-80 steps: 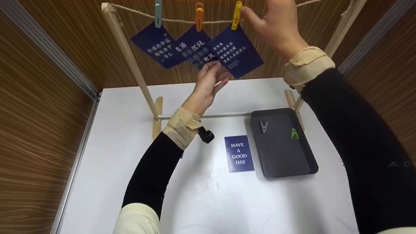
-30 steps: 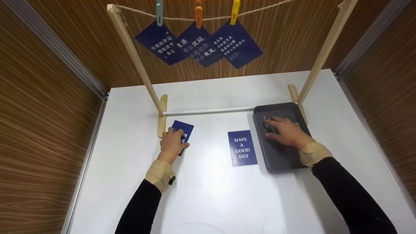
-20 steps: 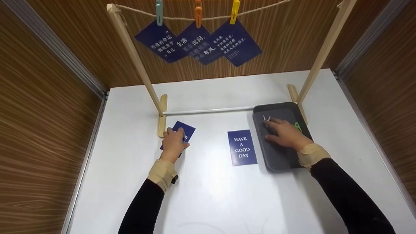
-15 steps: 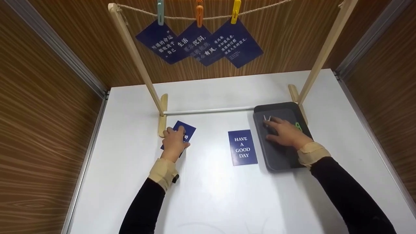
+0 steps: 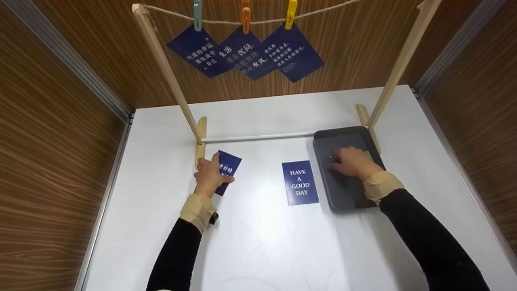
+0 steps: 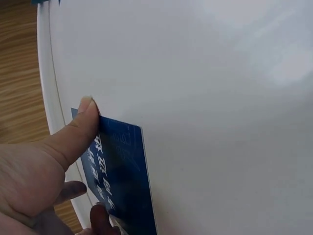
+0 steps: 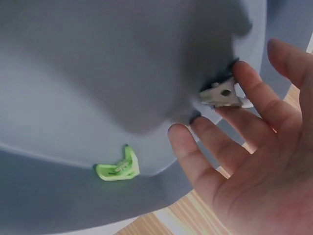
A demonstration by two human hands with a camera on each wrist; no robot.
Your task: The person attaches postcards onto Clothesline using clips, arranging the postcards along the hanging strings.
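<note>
At the left, my left hand grips a dark blue card, its fingers at the left edge and its thumb at the right. In the left wrist view the thumb of the hand lies over one edge of the card. My right hand is down in the grey tray, fingers bent. The right wrist view shows fingertips of that hand on either side of a whitish clip, touching it. Near them lies a green clip in the tray.
A "HAVE A GOOD DAY" card lies left of the tray. Behind stands a wooden frame with a rope, where blue, orange and yellow clips hold three overlapping cards. A white bar joins the frame's feet.
The right hand's fingers have bent in around the whitish clip. The left hand has shifted slightly left on its card, uncovering more print. Earlier, both hands came down from the hanging cards.
</note>
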